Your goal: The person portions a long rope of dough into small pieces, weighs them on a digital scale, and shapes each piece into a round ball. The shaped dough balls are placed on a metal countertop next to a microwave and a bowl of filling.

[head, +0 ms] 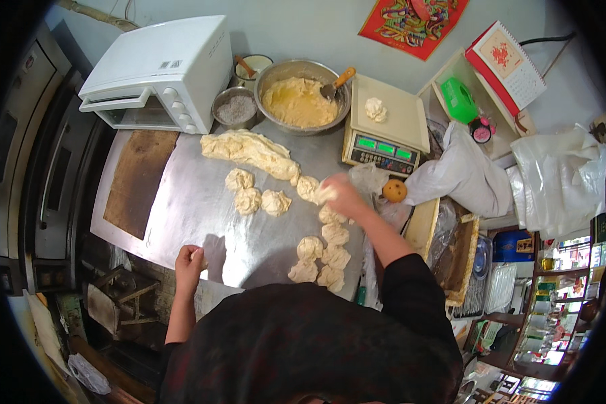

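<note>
My right hand (341,196), blurred, grips a pale piece of dough (326,194) over the right side of a metal worktop (192,202). A dough lump (308,189) sits just left of it, by the end of a long dough roll (247,151). Several dough lumps (336,256) stretch from below this hand towards me. Three more dough lumps (276,202) lie mid-table. At the worktop's near left edge, my left hand (188,263) is curled, with what looks like a small pale bit of dough at its fingers. One dough piece (375,109) rests on a lit digital scale (388,108).
A steel bowl (260,96) of yellow filling with a wooden-handled scoop (341,80) stands at the back. Beside it are a small bowl of pale grains (236,108) and a white toaster oven (166,70). A round brown item (395,191) and plastic bags (368,178) lie right.
</note>
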`<action>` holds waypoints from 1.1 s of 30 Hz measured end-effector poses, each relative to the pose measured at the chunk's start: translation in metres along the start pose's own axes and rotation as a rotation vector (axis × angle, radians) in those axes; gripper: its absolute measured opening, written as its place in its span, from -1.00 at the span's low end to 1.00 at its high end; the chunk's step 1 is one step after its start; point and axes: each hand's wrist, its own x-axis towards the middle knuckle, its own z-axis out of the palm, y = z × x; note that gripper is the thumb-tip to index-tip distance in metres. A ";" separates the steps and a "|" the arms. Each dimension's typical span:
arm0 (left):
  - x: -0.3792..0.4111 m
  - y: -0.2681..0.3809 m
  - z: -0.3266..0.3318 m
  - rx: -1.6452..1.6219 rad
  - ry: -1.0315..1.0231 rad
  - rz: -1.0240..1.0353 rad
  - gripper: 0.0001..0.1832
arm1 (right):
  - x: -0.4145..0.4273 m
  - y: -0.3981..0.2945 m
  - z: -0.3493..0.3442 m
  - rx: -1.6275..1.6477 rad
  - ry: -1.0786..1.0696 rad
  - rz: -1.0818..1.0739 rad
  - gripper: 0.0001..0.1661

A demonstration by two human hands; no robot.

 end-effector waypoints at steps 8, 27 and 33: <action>-0.020 -0.028 -0.029 -0.032 0.264 -0.097 -0.78 | 0.110 0.103 -0.201 -0.380 0.323 0.672 -0.31; 0.007 0.043 0.053 0.072 0.026 -0.087 -0.69 | 0.076 -0.028 -0.017 0.551 0.199 0.282 -0.61; 0.008 0.149 0.123 0.038 -0.462 0.296 -0.77 | 0.004 -0.146 0.048 1.264 -0.200 0.411 -0.53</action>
